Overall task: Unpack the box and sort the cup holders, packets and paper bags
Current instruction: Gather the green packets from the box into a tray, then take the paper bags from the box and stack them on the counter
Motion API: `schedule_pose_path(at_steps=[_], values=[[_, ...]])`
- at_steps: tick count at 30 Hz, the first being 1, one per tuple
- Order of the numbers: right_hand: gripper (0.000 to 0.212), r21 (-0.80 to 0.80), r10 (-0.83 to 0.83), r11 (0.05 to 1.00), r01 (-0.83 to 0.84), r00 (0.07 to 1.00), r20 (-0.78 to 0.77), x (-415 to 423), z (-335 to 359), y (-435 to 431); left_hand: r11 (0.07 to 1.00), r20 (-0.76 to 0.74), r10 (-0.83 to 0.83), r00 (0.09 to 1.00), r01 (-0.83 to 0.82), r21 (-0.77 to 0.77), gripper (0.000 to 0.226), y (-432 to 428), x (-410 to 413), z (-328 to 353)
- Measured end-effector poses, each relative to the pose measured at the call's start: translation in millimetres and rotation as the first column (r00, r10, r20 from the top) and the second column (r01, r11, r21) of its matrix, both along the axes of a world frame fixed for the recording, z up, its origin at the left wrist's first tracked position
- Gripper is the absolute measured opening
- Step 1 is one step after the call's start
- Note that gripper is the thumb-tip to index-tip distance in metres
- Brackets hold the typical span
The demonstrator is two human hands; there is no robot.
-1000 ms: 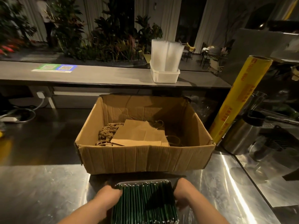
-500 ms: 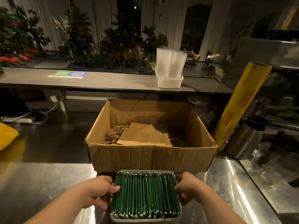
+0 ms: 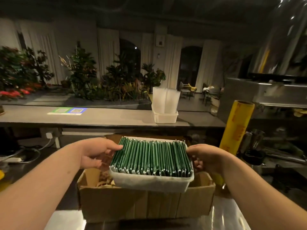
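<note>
A white plastic tub packed with several upright green packets hangs in the air above the open cardboard box. My left hand grips the tub's left side, thumb on the packets' edge. My right hand grips its right side. Inside the box, twine handles of brown paper bags show at the left; the tub hides the remainder of the box's contents.
The box stands on a steel counter. A yellow roll of cling film leans at the right beside metal jugs. On the raised grey ledge behind sits a white tub of clear sleeves.
Both hands have lifted the tub of green packets from the counter in front of the box up and forward over the box.
</note>
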State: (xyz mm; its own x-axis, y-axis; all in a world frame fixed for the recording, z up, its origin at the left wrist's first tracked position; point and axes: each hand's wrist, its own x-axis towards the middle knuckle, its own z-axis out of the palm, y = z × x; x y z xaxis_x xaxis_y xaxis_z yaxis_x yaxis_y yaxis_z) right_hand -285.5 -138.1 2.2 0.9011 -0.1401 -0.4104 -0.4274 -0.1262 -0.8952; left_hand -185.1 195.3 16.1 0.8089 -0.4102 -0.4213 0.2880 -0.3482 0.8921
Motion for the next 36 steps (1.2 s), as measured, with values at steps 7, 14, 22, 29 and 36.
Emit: schedule_pose_path(at_steps=[7,14,22,29,36], values=[[0.027,0.056,-0.265,0.963,0.263,0.963,0.047,34.9,64.0,-26.0,0.988,-0.018,0.133,0.991,-0.134,-0.079,0.035,-81.6,76.9,55.5],[0.011,0.147,-0.526,0.84,0.522,0.85,-0.009,71.6,86.9,-84.1,0.94,0.141,0.279,0.95,-0.241,-0.24,0.03,-201.8,119.0,52.3],[0.022,0.329,-0.776,0.599,0.73,0.631,0.012,135.2,49.5,-141.5,0.926,-0.065,-0.026,0.998,-0.001,-0.376,0.033,-342.5,109.6,4.2],[0.034,0.389,-0.815,0.532,0.752,0.58,-0.007,226.9,10.9,-182.1,0.927,-0.087,0.047,0.995,-0.076,-0.368,0.037,-392.6,159.2,-25.6],[0.038,0.374,-0.789,0.554,0.744,0.612,-0.05,302.9,-12.3,-203.7,0.937,-0.149,0.081,0.986,-0.126,-0.327,0.04,-412.0,209.0,-46.3]])
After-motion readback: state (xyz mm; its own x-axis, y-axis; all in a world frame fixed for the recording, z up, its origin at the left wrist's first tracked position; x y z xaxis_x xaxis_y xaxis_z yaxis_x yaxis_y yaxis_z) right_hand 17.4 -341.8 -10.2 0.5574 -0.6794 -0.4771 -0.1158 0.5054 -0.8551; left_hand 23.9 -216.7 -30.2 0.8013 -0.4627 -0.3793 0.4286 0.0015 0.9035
